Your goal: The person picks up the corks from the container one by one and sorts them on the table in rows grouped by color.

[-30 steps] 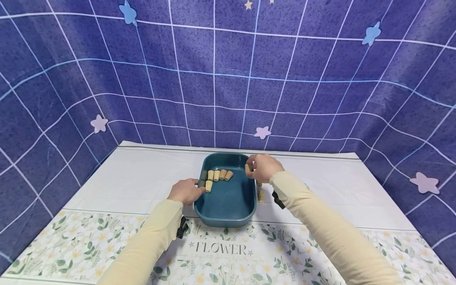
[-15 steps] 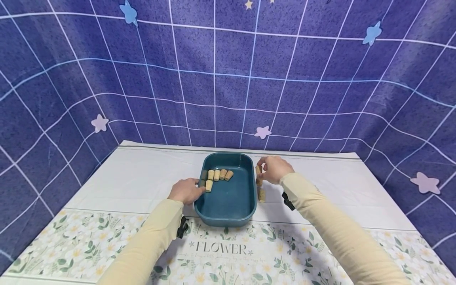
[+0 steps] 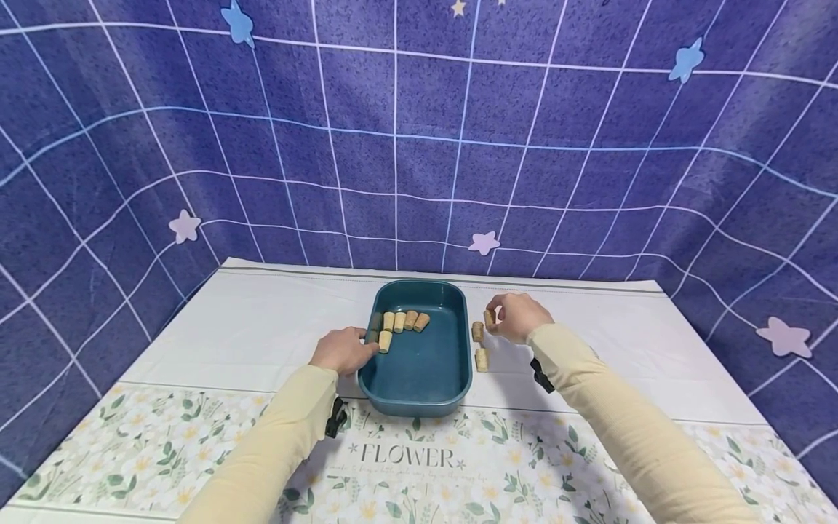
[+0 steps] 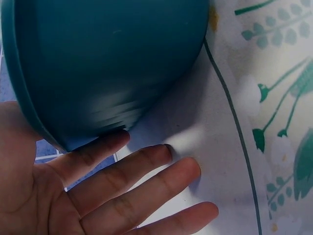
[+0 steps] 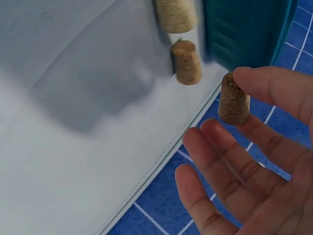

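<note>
A teal rectangular basin [image 3: 419,375] sits on the table, several tapered cork stoppers [image 3: 399,322] lying inside toward its left and back. My left hand [image 3: 343,351] pinches the basin's left wall, thumb over the rim and index finger against the outside; in the left wrist view its other fingers [image 4: 142,205] are spread below. My right hand [image 3: 520,318] is right of the basin, holding a cork stopper [image 5: 234,100] between thumb and index finger, with the remaining fingers loose. Two more stoppers lie beside the basin's right wall, a brown one [image 3: 478,332] and a paler one [image 3: 481,359].
A white cloth [image 3: 589,349] covers the table, with a floral strip [image 3: 196,429] lettered FLOWER along the front. Behind and at both sides hangs a blue gridded curtain [image 3: 419,145] with star shapes.
My right hand has moved right, from over the basin's right rim to the table beside it, carrying the cork stopper. The left hand and the basin have stayed in place.
</note>
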Demonstrator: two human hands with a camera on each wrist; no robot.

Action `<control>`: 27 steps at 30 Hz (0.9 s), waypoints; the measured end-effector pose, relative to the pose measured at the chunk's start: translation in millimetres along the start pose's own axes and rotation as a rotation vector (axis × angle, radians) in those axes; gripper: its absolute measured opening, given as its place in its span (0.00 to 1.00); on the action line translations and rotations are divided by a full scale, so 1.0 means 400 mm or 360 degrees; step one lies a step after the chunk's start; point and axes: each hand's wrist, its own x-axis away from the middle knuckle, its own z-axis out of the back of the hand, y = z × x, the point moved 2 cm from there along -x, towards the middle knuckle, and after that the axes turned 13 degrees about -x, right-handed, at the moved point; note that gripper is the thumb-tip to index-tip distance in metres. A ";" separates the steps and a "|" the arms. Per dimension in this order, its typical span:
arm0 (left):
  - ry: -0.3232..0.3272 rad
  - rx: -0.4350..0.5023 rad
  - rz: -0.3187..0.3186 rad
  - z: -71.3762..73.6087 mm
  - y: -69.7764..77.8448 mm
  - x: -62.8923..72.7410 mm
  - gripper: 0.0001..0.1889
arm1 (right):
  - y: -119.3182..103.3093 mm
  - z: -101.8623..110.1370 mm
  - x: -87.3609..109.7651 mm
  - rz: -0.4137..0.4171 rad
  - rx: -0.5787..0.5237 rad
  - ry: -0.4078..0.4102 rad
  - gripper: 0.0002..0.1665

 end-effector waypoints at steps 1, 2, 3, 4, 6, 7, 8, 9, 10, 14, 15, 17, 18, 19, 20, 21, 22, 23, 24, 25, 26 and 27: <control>-0.0001 0.0000 0.0003 0.000 0.000 0.000 0.28 | 0.006 -0.001 0.000 0.0000 -0.0004 0.0005 0.24; 0.0001 -0.0002 0.0001 0.000 0.000 0.000 0.28 | 0.012 -0.001 -0.001 0.0001 -0.0005 0.0008 0.24; 0.0001 -0.0002 0.0003 0.000 0.000 0.001 0.28 | 0.018 -0.002 -0.001 0.0001 -0.0004 0.0013 0.24; 0.0003 0.0000 0.0003 0.001 0.000 0.001 0.28 | 0.024 -0.003 -0.001 0.0001 -0.0005 0.0016 0.24; 0.0003 0.0006 0.0006 0.001 0.000 0.002 0.28 | 0.034 -0.004 -0.001 -0.0002 -0.0006 0.0018 0.24; 0.0004 0.0008 0.0007 0.001 0.001 0.002 0.28 | 0.038 -0.005 -0.001 -0.0003 -0.0005 0.0020 0.23; 0.0004 0.0006 0.0008 0.001 0.001 0.003 0.28 | 0.042 -0.006 -0.001 -0.0001 -0.0005 0.0026 0.23; 0.0001 0.0008 0.0010 0.001 0.001 0.003 0.28 | 0.047 -0.007 0.000 -0.0001 -0.0007 0.0031 0.22; 0.0001 0.0009 0.0012 0.001 0.001 0.003 0.28 | 0.050 -0.008 0.000 -0.0002 -0.0008 0.0034 0.22; -0.0001 0.0010 0.0012 0.001 0.002 0.005 0.28 | 0.065 -0.017 0.001 -0.0016 -0.0027 0.0056 0.20; -0.0002 0.0011 0.0012 0.001 0.001 0.005 0.28 | 0.069 -0.020 0.001 -0.0021 -0.0034 0.0059 0.19; -0.0001 0.0012 0.0013 0.002 0.001 0.006 0.28 | 0.076 -0.026 -0.001 -0.0026 -0.0044 0.0067 0.19; -0.0001 0.0012 0.0013 0.002 0.001 0.007 0.28 | 0.080 -0.030 -0.002 -0.0024 -0.0046 0.0070 0.19; -0.0003 0.0015 0.0016 0.002 0.000 0.007 0.28 | 0.084 -0.033 -0.004 -0.0021 -0.0047 0.0072 0.19; -0.0001 0.0014 0.0015 0.002 0.000 0.007 0.28 | 0.086 -0.036 -0.006 -0.0013 -0.0045 0.0069 0.19; 0.0000 0.0015 0.0016 0.002 0.000 0.007 0.28 | 0.089 -0.039 -0.009 -0.0015 -0.0046 0.0071 0.19; 0.0004 0.0012 0.0014 0.002 0.001 0.007 0.28 | 0.091 -0.042 -0.011 -0.0014 -0.0043 0.0069 0.20; 0.0006 0.0010 0.0011 0.003 0.001 0.007 0.28 | 0.094 -0.045 -0.013 -0.0013 -0.0038 0.0062 0.20; 0.0006 0.0008 0.0011 0.003 0.001 0.007 0.28 | 0.096 -0.048 -0.016 -0.0018 -0.0033 0.0056 0.20; 0.0006 0.0010 0.0012 0.003 0.001 0.007 0.28 | 0.098 -0.051 -0.018 -0.0026 -0.0029 0.0046 0.21; 0.0010 0.0007 0.0011 0.003 0.002 0.007 0.28 | 0.100 -0.053 -0.019 -0.0038 -0.0025 0.0038 0.21; 0.0011 0.0007 0.0012 0.004 0.002 0.008 0.28 | 0.102 -0.056 -0.021 -0.0055 -0.0024 0.0034 0.22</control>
